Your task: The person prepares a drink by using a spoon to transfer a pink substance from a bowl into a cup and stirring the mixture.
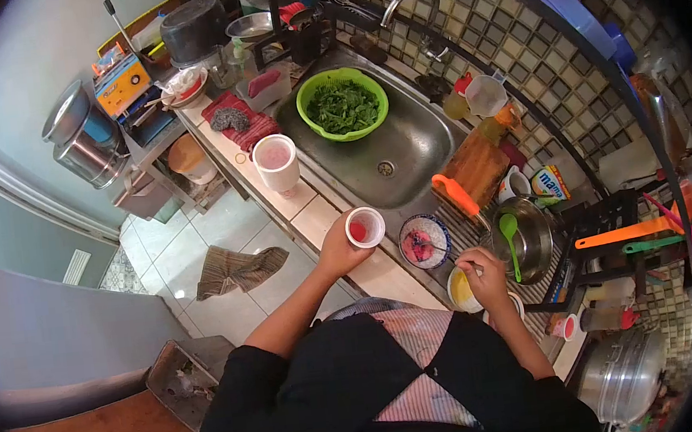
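Observation:
A white cup [365, 228] with some red at its bottom is held in my left hand [342, 245], above the counter's front edge. My right hand [485, 276] pinches the thin handle of a spoon, whose end reaches toward a patterned bowl [424, 242] holding white and pink-red contents. Beneath the right hand's fingers is a bowl of yellow contents [461, 290], partly covered by the hand. To the left of my left hand, a stack of white cups [276, 163] stands on the tiled counter.
A green basket of leafy greens [342, 105] sits in the metal sink [415, 153]. Right of it are a wooden board [474, 158], a pan [536, 239] with a green spoon, and an orange-handled utensil. A red cloth [250, 125] lies at the counter's left.

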Demonstrator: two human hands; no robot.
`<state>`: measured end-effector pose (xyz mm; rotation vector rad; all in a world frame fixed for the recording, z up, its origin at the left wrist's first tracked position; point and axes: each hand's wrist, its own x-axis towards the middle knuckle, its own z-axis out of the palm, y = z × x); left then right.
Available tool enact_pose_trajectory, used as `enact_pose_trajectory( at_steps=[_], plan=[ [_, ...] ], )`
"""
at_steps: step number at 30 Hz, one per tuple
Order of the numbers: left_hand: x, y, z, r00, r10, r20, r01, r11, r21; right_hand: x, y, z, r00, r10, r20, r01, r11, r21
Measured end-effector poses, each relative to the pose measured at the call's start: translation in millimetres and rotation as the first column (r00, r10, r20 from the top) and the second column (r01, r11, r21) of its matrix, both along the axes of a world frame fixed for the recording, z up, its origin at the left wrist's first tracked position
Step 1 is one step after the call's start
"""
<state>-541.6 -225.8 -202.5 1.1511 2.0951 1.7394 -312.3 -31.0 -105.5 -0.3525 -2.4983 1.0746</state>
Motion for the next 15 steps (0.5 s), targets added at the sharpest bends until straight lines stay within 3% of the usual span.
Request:
enact_pose_trajectory(
  at_steps=[5, 7, 15],
  plan=[
    [-1, 0, -4, 1.0, 0.01, -0.013, -0.01, 1.0, 0.003, 0, 2, -3, 0.999, -0.024, -0.021, 0.024, 0.999, -0.024],
    [-1, 0, -4, 1.0, 0.015, -0.018, -0.015, 1.0, -0.004, 2, 7, -1, 1.0, 0.012, -0.005, -0.012, 0.997, 0.071],
    [-1, 1, -5, 1.0, 0.017, -0.014, -0.017, 1.0, -0.002, 3, 12, -8, 0.999, -0.05, 0.004, 0.05, 0.999, 0.018]
  ],
)
